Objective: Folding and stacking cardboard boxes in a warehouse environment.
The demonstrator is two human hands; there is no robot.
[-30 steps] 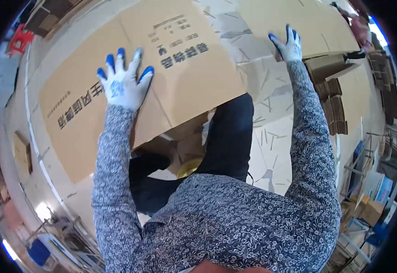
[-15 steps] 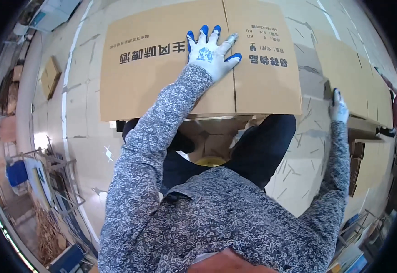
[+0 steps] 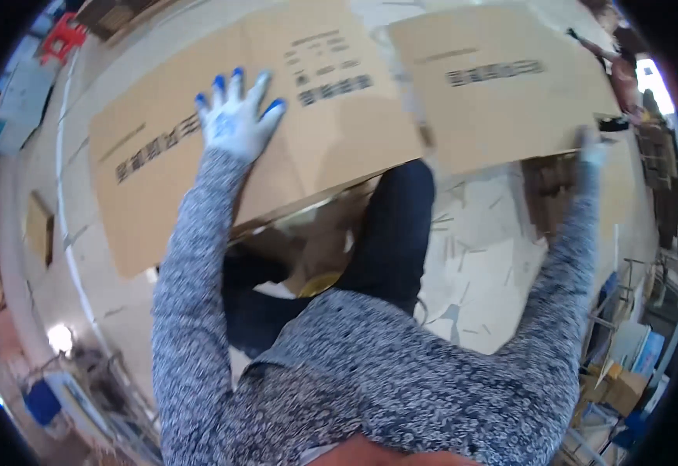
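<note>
My left hand (image 3: pixel 234 124), in a white glove with blue fingertips, lies with its fingers spread on a large flattened cardboard box (image 3: pixel 316 147). Dark printing and a fold line run across this box, which spans the space over and in front of my legs. My right hand (image 3: pixel 591 151), gloved too, is stretched far out to the right. It is at the near edge of a second printed flat cardboard sheet (image 3: pixel 502 116). Motion blur hides its fingers, so whether it grips that edge cannot be told.
Below the right sheet stands a brown cardboard stack (image 3: pixel 545 194). Cardboard scraps litter the pale floor (image 3: pixel 471 287). A red stool (image 3: pixel 62 37) is at the far left, and a small cardboard piece (image 3: pixel 40 227) lies below it. Metal racks line both sides.
The view has turned to the right, so the left box appears further left and tilted. The right cardboard sheet now shows more fully, with my right hand at its near right edge.
</note>
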